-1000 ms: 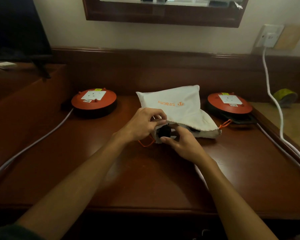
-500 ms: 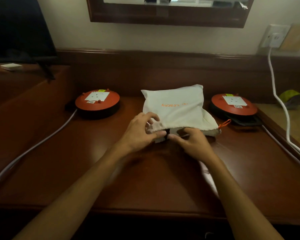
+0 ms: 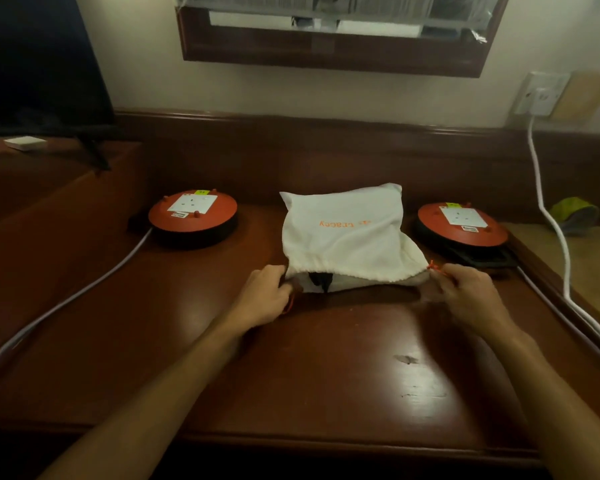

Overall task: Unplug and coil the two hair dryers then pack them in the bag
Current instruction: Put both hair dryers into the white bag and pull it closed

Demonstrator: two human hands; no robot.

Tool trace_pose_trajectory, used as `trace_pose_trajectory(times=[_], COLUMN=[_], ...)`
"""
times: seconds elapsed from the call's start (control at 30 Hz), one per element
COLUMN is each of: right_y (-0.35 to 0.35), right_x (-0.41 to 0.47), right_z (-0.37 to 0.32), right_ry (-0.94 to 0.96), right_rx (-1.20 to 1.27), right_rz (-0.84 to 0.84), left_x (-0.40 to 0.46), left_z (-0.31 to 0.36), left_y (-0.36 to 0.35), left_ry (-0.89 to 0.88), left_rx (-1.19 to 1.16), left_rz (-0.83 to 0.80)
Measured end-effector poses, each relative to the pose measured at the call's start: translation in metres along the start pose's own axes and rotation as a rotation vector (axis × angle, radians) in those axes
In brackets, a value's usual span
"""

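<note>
Fingers of the left hand (image 3: 269, 294) pinch an orange drawstring (image 3: 289, 304) at the left corner of the bag's mouth, while those of the right hand (image 3: 471, 294) close on the matching orange cord at the right corner. Between them lies the white cloth bag (image 3: 347, 237), at the centre of the frame on the dark wooden table (image 3: 326, 368). Its long axis runs from the near edge toward the wall, with the gathered mouth facing the person and the closed end pointing at the wall. A dark part of a hair dryer (image 3: 321, 280) shows in the left of the mouth, which is not yet drawn shut. Cinching now could, on this evidence, catch that part in the hem, or an uneven pull could drag the bag sideways toward one of the two red cable reels: left (image 3: 193, 213), right (image 3: 463, 225). A white cable (image 3: 548, 216) hangs from a wall socket at upper right.
</note>
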State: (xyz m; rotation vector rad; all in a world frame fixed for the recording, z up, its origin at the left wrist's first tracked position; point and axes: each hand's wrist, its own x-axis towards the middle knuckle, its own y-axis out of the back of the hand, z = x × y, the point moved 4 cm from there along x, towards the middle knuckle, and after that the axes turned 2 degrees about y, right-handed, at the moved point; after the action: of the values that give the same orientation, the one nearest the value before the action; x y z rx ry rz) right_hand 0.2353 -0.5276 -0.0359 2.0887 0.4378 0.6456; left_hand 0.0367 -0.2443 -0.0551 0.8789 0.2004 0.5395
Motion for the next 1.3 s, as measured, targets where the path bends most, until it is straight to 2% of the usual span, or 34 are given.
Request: trace_pose_trajectory(times=[0.1,0.23,0.33,0.43,0.53,0.63,0.73,0.83,0.9,0.97,1.07,1.17,1.23,1.3], right_y=[0.026,0.058,0.074,0.108,0.151,0.172,0.175,0.187,0.193,0.194,0.194,0.208,0.225,0.235], right_x=[-0.001,0.005,0.02,0.047,0.087,0.126,0.148,0.148,0.144,0.146,0.159,0.173,0.176,0.175], right_z=[-0.009,-0.027,-0.06,-0.102,-0.131,-0.145,-0.156,-0.168,-0.169,-0.164,-0.139,-0.111,-0.092,-0.074], right_ry=[0.04,0.056,0.02,0.042,0.022,-0.074,-0.061,0.028,0.034,-0.014,-0.151,-0.201,-0.191,-0.153], right_rx=[0.328,0.604,1.097,1.419,1.535,1.544,1.346,1.058,1.004,1.053,1.257,1.347,1.191,0.878], right_rz=[-0.121,-0.2,-0.243,-0.165,-0.046,0.074,0.098,0.067,0.05,0.059,0.119,0.182,0.294,0.414], left_x=[0.004,0.021,0.032,0.049,0.071,0.093,0.106,0.105,0.105,0.106,0.107,0.1,0.093,0.088], left_z=[-0.003,0.002,0.027,0.061,0.098,0.123,0.134,0.133,0.124,0.108,0.086,0.07,0.055,0.04], left_y=[0.017,0.067,0.122,0.18,0.239,0.271,0.282,0.286,0.286,0.284,0.279,0.296,0.322,0.339], left_ry=[0.092,0.209,0.205,0.146,0.062,-0.032,-0.046,0.009,0.031,0.036,0.045,0.076,0.107,0.123], left_rx=[0.018,-0.017,-0.083,-0.164,-0.031,0.172,0.399,0.406,0.306,0.154,-0.087,-0.187,-0.127,0.025], left_rz=[-0.052,-0.159,-0.177,-0.13,-0.066,-0.056,-0.066,-0.113,-0.128,-0.048,0.159,0.354,0.463,0.503])
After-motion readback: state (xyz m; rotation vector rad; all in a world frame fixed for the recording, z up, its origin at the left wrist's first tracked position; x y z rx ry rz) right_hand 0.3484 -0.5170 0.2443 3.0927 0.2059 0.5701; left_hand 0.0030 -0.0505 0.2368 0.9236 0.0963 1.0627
